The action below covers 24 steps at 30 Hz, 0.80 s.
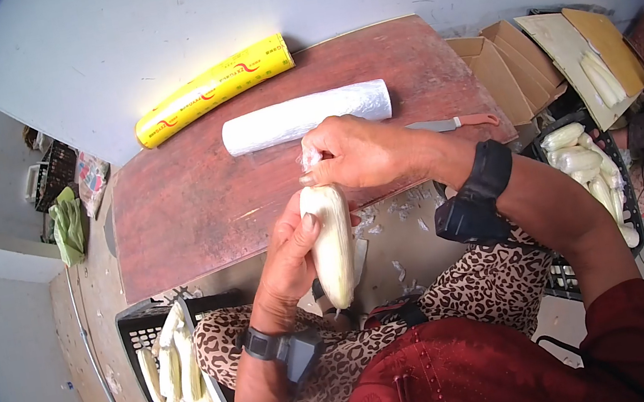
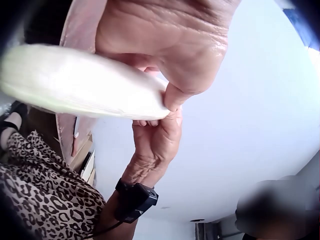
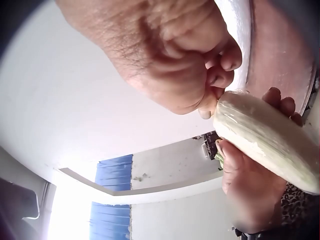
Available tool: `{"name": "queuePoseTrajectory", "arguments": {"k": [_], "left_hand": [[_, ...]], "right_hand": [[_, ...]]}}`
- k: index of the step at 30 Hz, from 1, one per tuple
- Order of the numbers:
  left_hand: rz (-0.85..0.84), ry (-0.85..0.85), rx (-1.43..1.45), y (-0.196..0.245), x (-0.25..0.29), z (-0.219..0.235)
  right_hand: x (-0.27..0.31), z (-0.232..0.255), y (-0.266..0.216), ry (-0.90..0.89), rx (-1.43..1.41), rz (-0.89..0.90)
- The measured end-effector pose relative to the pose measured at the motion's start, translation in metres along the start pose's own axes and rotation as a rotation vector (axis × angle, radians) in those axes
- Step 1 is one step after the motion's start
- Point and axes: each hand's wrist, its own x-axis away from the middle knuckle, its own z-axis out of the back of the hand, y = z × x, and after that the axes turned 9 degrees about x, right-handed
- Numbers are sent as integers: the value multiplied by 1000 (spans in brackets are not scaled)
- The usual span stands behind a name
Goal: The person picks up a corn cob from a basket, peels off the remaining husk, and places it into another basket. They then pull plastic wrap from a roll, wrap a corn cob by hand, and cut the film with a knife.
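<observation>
My left hand (image 1: 286,250) grips a pale ear of corn (image 1: 330,242), its husk on, with the thumb along one side and the fingers behind. The ear hangs over my lap at the table's front edge, tapering downward. My right hand (image 1: 365,150) is at its upper end, pinching a gathered bit of clear plastic film (image 1: 310,159). In the right wrist view, shiny film covers the corn (image 3: 260,132) and the right fingertips are right at its end. The left wrist view shows the pale ear (image 2: 85,82) slightly blurred beneath the left palm.
On the reddish table (image 1: 173,216) lie a white film roll (image 1: 309,116), a yellow printed roll (image 1: 212,90) and a knife (image 1: 453,123). A black crate (image 1: 136,327) at lower left holds several ears. Wrapped ears (image 1: 577,161) fill another crate at right, near cardboard boxes (image 1: 504,71).
</observation>
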Motion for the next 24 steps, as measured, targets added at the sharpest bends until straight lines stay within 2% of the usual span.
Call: {"name": "queuePoseTrajectory", "arguments": {"k": [2, 5, 8, 17, 23, 24], "left_hand": [[-63, 10, -117, -6, 2, 3], [-50, 121, -280, -8, 0, 1], [-29, 176, -267, -5, 0, -2], [1, 110, -95, 3, 6, 0], [-73, 38, 44, -3, 1, 1], [-40, -6, 32, -1, 0, 4]], "right_hand": [[1, -1, -2, -2, 41, 9], [4, 1, -8, -7, 102, 11], [3, -2, -5, -6, 76, 35], [6, 6, -11, -13, 46, 125], [5, 8, -5, 58, 51, 137], [5, 8, -6, 56, 53, 135]]}}
